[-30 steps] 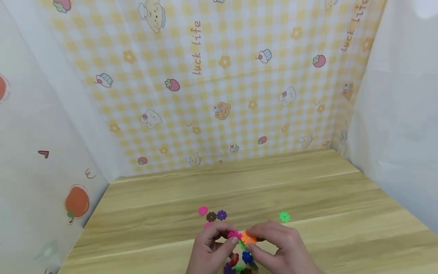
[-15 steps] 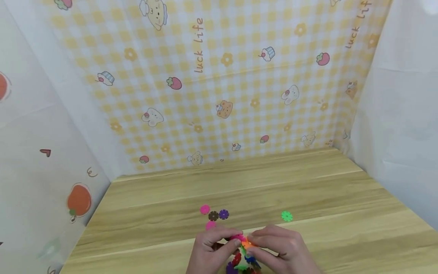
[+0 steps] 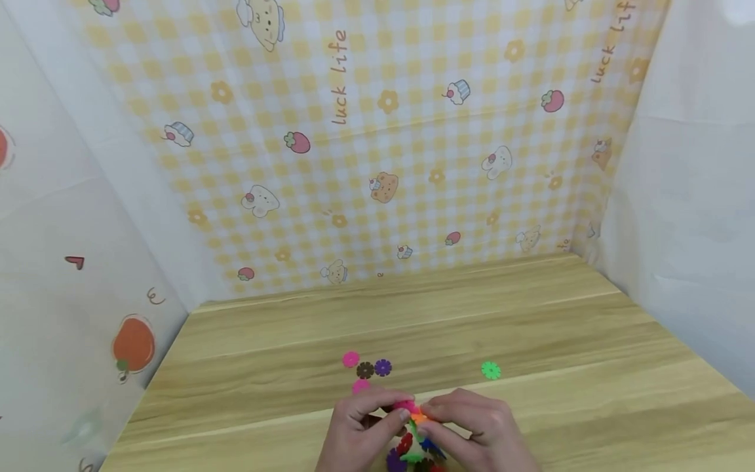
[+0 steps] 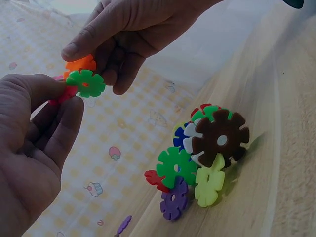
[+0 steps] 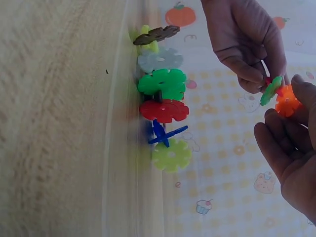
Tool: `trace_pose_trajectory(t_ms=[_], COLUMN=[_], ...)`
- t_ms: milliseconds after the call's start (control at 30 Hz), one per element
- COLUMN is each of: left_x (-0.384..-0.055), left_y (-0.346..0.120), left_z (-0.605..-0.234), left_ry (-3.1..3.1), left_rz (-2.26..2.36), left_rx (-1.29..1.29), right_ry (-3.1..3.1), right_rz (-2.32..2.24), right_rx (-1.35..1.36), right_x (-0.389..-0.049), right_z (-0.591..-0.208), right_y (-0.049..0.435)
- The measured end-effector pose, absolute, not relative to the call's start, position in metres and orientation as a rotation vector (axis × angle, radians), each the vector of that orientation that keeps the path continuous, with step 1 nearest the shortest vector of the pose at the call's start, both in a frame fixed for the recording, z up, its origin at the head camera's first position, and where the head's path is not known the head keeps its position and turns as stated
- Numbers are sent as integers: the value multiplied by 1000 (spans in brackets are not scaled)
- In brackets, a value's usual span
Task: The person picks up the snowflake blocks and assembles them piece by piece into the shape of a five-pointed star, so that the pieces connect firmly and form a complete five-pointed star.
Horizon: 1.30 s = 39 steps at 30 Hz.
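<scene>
My left hand [image 3: 360, 426] pinches a pink notched disc [image 4: 64, 94] between thumb and fingers. My right hand [image 3: 478, 426] grips an orange notched disc [image 5: 287, 101] by its edge. A green notched disc [image 4: 85, 84] is joined to these two, and the small group is held above the table. Below the hands stands a cluster of slotted-together discs, with a brown disc [image 4: 220, 138], a purple disc [image 4: 174, 199], a red disc [image 5: 164, 110] and a blue piece [image 5: 165, 136]. In the head view the hands partly cover this cluster.
Loose discs lie beyond the hands on the wooden table [image 3: 283, 380]: a pink one [image 3: 350, 359], a dark brown one [image 3: 365, 370], a purple one [image 3: 383, 367] and another pink one [image 3: 361, 387]. A bright green disc [image 3: 491, 370] lies farther right. A checked cloth [image 3: 330, 216] hangs behind.
Both hands stay close together on the pink and orange discs. The orange disc has turned and moved slightly left and down, with more of it covered by the right fingers.
</scene>
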<state>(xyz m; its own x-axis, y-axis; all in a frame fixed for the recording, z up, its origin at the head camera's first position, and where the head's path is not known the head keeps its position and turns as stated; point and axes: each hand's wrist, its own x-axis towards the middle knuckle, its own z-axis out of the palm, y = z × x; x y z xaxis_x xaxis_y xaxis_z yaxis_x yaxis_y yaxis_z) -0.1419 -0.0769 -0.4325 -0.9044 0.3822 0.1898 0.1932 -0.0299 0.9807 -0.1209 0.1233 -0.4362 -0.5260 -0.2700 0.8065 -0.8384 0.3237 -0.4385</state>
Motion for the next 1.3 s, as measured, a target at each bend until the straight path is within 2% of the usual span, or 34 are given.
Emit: trace_pose_trajectory(t_ms=[300, 567, 633, 700, 933, 1300], left_x=[-141, -141, -141, -142, -141, -143], left_y=[-77, -80, -81, -83, -83, -78], left_z=[-431, -431, -430, -429, -427, -432], left_ry=[2036, 1934, 1944, 1957, 2042, 2116], left_rz=[2093, 2180, 2189, 2193, 2190, 2151], left_rx=[580, 554, 566, 580, 561, 606], right_ry=[-2107, -2635, -2784, -2858, -2868, -2828], right_rz=[1217, 1138, 1179, 1224, 999, 913], right_rx=[785, -13, -118, -150, 38, 1], right_x=[-115, -140, -149, -157, -177, -180], right_z=[-437, -446, -453, -460, -471, -478], right_y=[130, 201, 217, 227, 227, 227])
